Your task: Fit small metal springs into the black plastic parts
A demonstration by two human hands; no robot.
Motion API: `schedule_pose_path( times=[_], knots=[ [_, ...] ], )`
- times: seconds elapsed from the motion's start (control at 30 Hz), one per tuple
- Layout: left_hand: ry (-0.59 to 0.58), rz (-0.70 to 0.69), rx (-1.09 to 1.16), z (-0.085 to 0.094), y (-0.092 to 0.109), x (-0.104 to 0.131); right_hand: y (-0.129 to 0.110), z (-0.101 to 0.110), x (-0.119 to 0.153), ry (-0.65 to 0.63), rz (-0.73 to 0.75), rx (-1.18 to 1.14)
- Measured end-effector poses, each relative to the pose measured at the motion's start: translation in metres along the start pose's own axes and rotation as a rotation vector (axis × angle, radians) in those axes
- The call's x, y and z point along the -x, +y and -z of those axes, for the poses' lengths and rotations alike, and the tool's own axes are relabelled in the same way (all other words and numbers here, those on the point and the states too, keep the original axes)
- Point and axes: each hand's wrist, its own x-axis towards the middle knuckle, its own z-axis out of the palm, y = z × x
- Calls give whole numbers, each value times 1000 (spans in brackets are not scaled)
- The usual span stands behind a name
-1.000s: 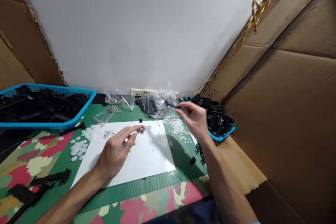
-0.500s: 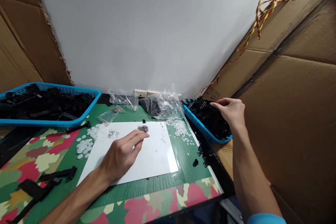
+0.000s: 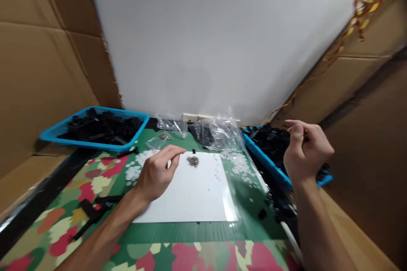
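My left hand (image 3: 159, 172) hovers over the left part of a white sheet (image 3: 197, 194), thumb and fingers drawn together in a pinch. Whatever lies between the fingertips is too small to make out. Just right of them is a small pile of metal bits (image 3: 193, 161), with a small black piece (image 3: 193, 151) behind it. My right hand (image 3: 307, 148) is raised in front of the right blue basket (image 3: 267, 163), which is full of black plastic parts (image 3: 270, 142). Its fingers are curled in and blurred; any held thing is hidden.
White discs lie in heaps left (image 3: 133, 172) and right (image 3: 238, 163) of the sheet. Clear plastic bags (image 3: 219, 133) rest against the wall. Another blue basket (image 3: 111, 147) of black parts stands at left. Black straps (image 3: 92, 211) lie front left. Cardboard (image 3: 359, 97) rises at right.
The view has swung left, so everything sits further right. My left hand has drawn back left from the metal pile. My right hand has turned and curled by the basket.
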Motion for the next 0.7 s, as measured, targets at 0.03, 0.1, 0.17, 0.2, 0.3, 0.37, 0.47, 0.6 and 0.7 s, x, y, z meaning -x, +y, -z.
schedule_pose_path(
  times=[0.03,0.1,0.17,0.2,0.3,0.37,0.47,0.6,0.7],
  knots=[
    [39,52,-34,10,-4,-7,-7,-5,10,-90,78,-74],
    [106,158,-154,35,-20,-21,-20,-17,34,-344,240,-224],
    [141,255,-327,69,-44,-31,-34,-28,58,-636,384,-326],
    [127,293,-415,88,-58,-34,-41,-32,69,-763,434,-354],
    [27,387,-612,140,-99,-40,-59,-42,93,-1022,484,-380],
    [-23,395,-644,161,-121,-44,-64,-45,102,-1133,458,-371],
    [-167,345,-640,169,-142,-52,-60,-46,106,-1241,385,-366],
    [-287,280,-670,155,-157,-63,-52,-46,106,-1303,281,-405],
    [-327,239,-704,145,-164,-68,-50,-46,106,-1309,255,-397]
  ],
)
